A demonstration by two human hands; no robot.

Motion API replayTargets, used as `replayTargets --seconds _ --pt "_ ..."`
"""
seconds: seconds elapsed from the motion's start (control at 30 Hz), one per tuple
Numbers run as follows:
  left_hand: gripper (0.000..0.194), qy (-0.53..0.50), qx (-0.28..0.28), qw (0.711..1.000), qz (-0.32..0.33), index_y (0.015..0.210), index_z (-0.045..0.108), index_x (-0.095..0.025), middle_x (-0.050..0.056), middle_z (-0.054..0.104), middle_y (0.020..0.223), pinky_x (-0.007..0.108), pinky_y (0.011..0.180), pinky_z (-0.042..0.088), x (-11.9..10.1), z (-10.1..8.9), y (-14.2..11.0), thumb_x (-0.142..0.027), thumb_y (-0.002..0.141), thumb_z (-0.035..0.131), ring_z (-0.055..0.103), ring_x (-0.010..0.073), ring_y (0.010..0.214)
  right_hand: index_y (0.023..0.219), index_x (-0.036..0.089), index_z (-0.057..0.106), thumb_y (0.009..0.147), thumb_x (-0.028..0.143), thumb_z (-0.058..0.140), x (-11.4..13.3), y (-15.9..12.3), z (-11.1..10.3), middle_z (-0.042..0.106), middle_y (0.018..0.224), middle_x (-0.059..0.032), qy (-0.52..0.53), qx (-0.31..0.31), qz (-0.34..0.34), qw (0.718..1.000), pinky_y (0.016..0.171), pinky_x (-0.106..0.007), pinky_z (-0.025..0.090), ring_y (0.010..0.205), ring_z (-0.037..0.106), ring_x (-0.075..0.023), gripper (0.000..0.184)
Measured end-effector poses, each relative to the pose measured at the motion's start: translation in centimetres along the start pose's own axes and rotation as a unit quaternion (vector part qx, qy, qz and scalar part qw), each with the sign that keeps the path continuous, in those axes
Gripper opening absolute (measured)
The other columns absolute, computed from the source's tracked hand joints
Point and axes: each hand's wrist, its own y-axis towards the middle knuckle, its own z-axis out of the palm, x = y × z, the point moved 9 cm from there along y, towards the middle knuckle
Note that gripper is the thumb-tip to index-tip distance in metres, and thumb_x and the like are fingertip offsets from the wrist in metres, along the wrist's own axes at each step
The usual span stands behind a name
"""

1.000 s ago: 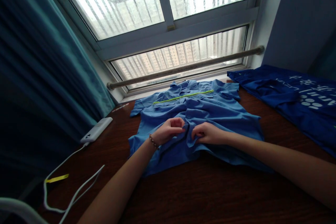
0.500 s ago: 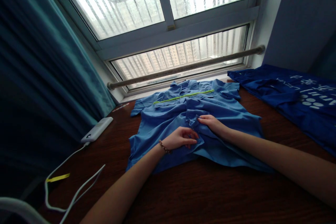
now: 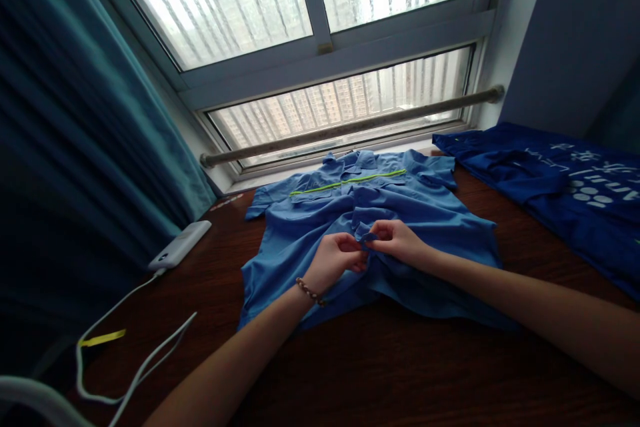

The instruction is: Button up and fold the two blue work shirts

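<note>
A light blue short-sleeved shirt (image 3: 300, 233) with a yellow-green stripe across the chest lies spread out, its collar toward the window. Both hands meet at its front placket, low on the body. My left hand (image 3: 336, 260), with a braided bracelet at the wrist, pinches the cloth edge between thumb and fingers. Close against it, my right hand (image 3: 395, 240) grips the placket from the other side. The cloth between them is bunched and slightly raised. Any button there is hidden by the fingers.
The shirt lies on a dark wooden table (image 3: 400, 373). A darker blue garment (image 3: 540, 180) with white print is at the right. On the left are a white power bank (image 3: 180, 245), its white cable (image 3: 135, 380) and a teal curtain (image 3: 125, 113). A metal rail (image 3: 350, 128) crosses the window.
My left hand has moved up and slightly left to the placket. My right hand has shifted a little left and down, so the two now meet on the cloth.
</note>
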Motion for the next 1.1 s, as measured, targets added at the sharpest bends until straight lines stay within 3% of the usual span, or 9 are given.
replayTargets --seconds 0.2,0.4,0.63,0.87,1.0,1.1 --pt "0.018 -0.01 -0.042 0.999 0.0 0.064 0.056 -0.01 0.001 0.061 0.053 0.02 0.046 0.047 -0.2 -0.3 -0.4 -0.015 0.055 0.07 0.057 0.0108 0.046 0.064 0.011 0.059 0.066 0.037 0.061 0.6 -0.3 -0.6 0.049 0.049 0.0035 -0.049 -0.026 0.005 0.998 0.044 -0.021 0.026 0.045 0.039 -0.007 0.026" --pt "0.021 -0.018 -0.044 0.999 -0.01 0.063 0.054 -0.01 0.002 0.061 0.052 0.022 0.049 0.049 0.2 -0.3 -0.3 -0.018 0.055 0.072 0.059 0.0127 0.048 0.042 0.014 0.048 0.075 0.039 0.05 0.5 -0.5 -0.5 0.046 0.038 0.0017 -0.007 -0.01 0.039 0.999 0.041 -0.022 0.023 0.037 0.032 -0.0051 0.042" --pt "0.018 -0.043 -0.058 0.997 -0.015 0.062 0.054 -0.011 0.001 0.06 0.052 0.022 0.047 0.048 0.4 -0.7 -0.2 -0.011 0.052 0.069 0.058 0.0125 0.047 0.064 0.011 0.063 0.073 0.042 0.052 0.0 -0.7 -0.1 0.049 0.041 0.0021 0.073 -0.004 0.066 0.995 0.039 -0.021 0.021 0.036 0.033 -0.0051 0.034" --pt "0.02 -0.063 -0.052 0.997 -0.003 0.064 0.055 -0.01 0.003 0.062 0.057 0.024 0.054 0.05 0.5 -0.7 -0.1 -0.01 0.051 0.069 0.06 0.0138 0.053 0.068 0.012 0.057 0.064 0.037 0.066 0.0 -0.5 0.2 0.051 0.047 0.0031 -0.01 0.013 0.033 0.999 0.04 -0.019 0.029 0.041 0.043 -0.0071 0.026" --pt "0.018 -0.105 -0.048 0.993 -0.002 0.068 0.055 -0.011 0.001 0.06 0.061 0.028 0.06 0.051 0.7 -0.6 0.0 -0.024 0.061 0.065 0.06 0.0133 0.055 0.07 0.014 0.053 0.068 0.034 0.062 0.6 -0.7 0.2 0.053 0.049 0.0032 -0.1 -0.009 -0.009 0.995 0.042 -0.019 0.033 0.044 0.048 -0.0091 0.021" --pt "0.024 -0.071 -0.039 0.997 0.011 0.067 0.054 -0.012 0.001 0.058 0.061 0.027 0.057 0.05 0.6 -0.4 0.0 -0.033 0.063 0.065 0.058 0.0126 0.055 0.069 0.016 0.052 0.07 0.03 0.06 1.5 -1.1 0.3 0.052 0.049 0.0045 -0.198 -0.03 -0.052 0.978 0.043 -0.019 0.031 0.045 0.047 -0.0084 0.016"
